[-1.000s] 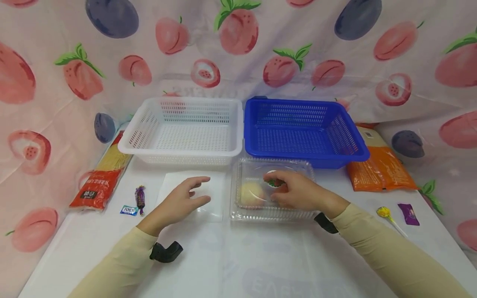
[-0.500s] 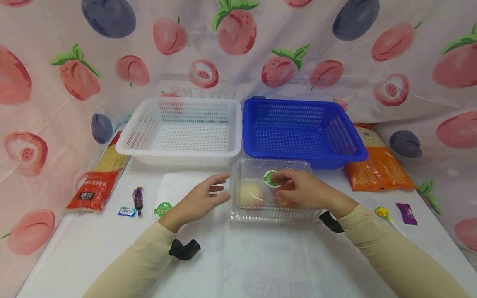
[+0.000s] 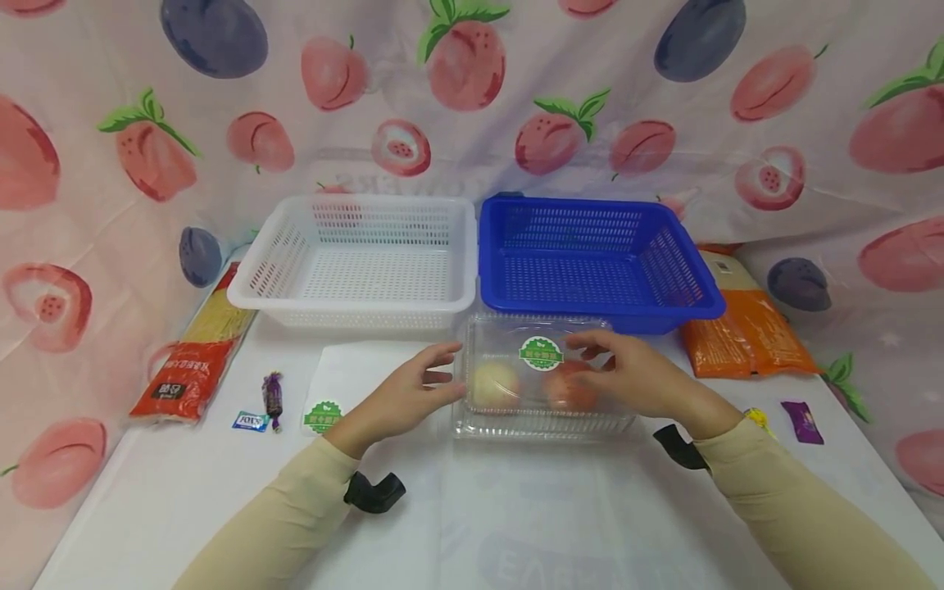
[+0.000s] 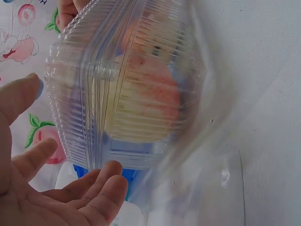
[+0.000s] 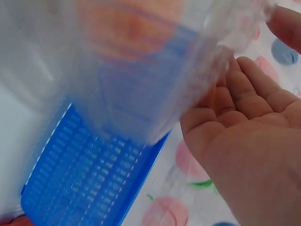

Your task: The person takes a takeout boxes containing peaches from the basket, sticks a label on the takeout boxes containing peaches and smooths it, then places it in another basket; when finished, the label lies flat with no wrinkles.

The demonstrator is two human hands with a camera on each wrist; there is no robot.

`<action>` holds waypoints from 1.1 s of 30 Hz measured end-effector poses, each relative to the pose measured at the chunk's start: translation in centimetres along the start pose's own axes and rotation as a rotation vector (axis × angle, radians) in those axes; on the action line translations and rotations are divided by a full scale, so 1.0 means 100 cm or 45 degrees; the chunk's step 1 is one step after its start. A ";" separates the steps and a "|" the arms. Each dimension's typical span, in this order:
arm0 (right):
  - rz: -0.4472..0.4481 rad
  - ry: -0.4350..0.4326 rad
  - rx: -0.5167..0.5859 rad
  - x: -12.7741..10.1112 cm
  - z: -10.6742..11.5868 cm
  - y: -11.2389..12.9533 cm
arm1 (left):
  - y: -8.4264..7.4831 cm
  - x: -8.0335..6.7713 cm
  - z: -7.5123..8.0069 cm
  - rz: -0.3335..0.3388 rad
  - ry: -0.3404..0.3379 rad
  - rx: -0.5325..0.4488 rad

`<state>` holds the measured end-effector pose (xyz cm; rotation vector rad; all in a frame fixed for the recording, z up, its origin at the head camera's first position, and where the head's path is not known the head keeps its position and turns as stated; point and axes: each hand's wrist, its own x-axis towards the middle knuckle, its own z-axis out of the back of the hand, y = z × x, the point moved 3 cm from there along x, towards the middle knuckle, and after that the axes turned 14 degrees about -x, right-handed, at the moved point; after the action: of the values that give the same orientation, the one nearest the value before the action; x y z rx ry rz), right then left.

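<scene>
A ribbed, clear plastic clamshell box (image 3: 542, 377) with a round green sticker (image 3: 542, 353) on its lid lies between the two hands, holding a pale yellowish fruit (image 3: 495, 385) and a redder one (image 3: 571, 388); the left hand (image 3: 413, 393) is spread with relaxed fingers at the box's left end, and the right hand (image 3: 634, 373) is likewise loose at its right end. Beyond the fingertips stand a white slotted basket (image 3: 357, 260) and a glossy blue one (image 3: 593, 260), with a flat white sheet (image 3: 347, 381) under the left hand, wrapped sweets (image 3: 273, 393) and a noodle packet (image 3: 193, 352) further left, orange packets (image 3: 745, 332) to the right. Since a second ago the left hand has come off the sheet to the box, and the right hand has slid off the sticker
</scene>
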<state>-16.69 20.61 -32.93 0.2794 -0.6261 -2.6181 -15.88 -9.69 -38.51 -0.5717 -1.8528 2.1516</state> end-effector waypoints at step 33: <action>-0.241 0.063 0.322 -0.044 -0.015 -0.058 | -0.001 0.004 -0.006 0.037 0.073 0.068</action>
<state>-14.50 26.70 -36.56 0.5012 -0.9576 -2.6985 -15.98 -8.96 -38.56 -0.6457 -1.7624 2.1726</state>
